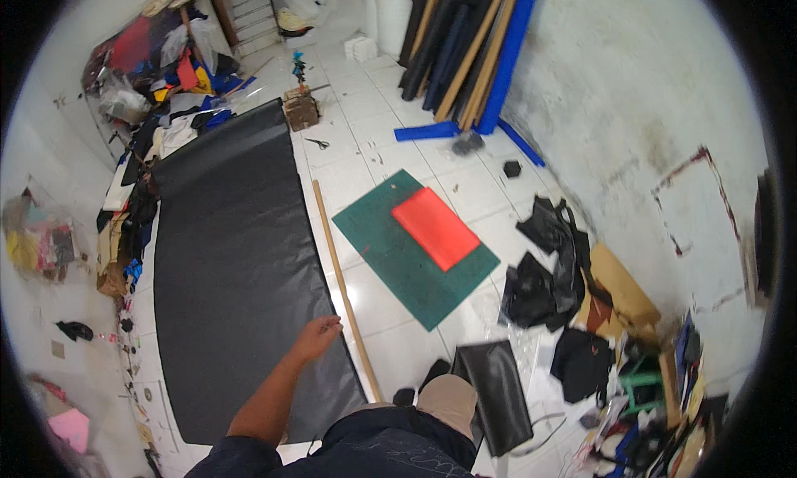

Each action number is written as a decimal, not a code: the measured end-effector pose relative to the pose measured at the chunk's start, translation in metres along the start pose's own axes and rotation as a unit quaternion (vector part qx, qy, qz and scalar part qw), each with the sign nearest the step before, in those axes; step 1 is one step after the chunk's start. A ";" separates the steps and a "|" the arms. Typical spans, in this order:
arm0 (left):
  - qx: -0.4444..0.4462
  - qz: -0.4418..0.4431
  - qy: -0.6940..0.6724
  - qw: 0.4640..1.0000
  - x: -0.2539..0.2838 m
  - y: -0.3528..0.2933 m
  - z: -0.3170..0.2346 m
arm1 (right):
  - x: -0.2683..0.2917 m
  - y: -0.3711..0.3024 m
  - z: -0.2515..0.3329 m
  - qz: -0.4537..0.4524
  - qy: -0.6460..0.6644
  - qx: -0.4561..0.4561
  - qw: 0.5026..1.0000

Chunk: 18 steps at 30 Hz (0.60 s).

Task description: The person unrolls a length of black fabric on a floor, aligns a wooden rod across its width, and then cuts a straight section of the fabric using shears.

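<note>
The left hand (317, 337) was stretched out over the right edge of a long black sheet (232, 262), with the fingers loose and slightly spread, holding nothing. I could not tell if the fingertips touched the sheet or only hovered above it. The right hand was not visible.

The sheet lay flat on the white tiled floor (365, 137). It looked matte and a little grainy, like synthetic leather, and its shape was a long rectangle with a soft curl at the far end. Just beside its right edge lay a thin wooden stick (344, 291), straight and pale brown, and the hand was near its lower part.

To the right of the stick was a dark green cutting mat (390, 254), flat and rectangular, with a smooth red-orange sheet (435, 228) lying on it. Small scissors (316, 143) lay on the tiles beyond the mat, near a small wooden block (300, 108).

Crumpled black scraps (548, 270) with a glossy surface were near the wall on the right, beside brown cardboard (623, 287). Long rolls (465, 46) in black, brown and blue leaned against the wall at the far end. A heap of mixed coloured fabric (158, 71) lay along the left side.
</note>
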<state>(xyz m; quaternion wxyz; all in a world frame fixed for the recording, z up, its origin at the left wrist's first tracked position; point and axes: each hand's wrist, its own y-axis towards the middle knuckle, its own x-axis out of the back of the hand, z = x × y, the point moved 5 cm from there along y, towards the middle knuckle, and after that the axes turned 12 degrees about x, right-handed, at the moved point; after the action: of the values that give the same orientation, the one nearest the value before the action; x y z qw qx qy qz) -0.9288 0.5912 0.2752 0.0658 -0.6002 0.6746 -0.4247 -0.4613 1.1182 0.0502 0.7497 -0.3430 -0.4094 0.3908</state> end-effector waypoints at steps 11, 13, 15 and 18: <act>0.309 -0.135 0.140 0.931 0.021 0.127 0.199 | -0.031 0.268 0.494 0.059 -0.247 0.337 0.907; 0.307 -0.036 0.203 0.929 -0.013 0.134 0.211 | -0.042 0.314 0.650 0.030 -0.244 0.438 0.865; 0.276 0.022 0.220 0.935 -0.055 0.137 0.191 | -0.058 0.327 0.818 -0.033 -0.326 0.504 0.799; 0.362 0.013 0.131 0.923 -0.047 0.124 0.183 | -0.205 0.310 0.950 -0.017 -0.431 0.656 0.619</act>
<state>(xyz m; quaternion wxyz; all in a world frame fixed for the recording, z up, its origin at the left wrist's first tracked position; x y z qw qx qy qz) -0.9001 0.5318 0.0588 0.1953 -0.4659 0.4853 -0.7136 -1.4668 1.2676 0.1289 0.5195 0.4551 -0.3257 0.6457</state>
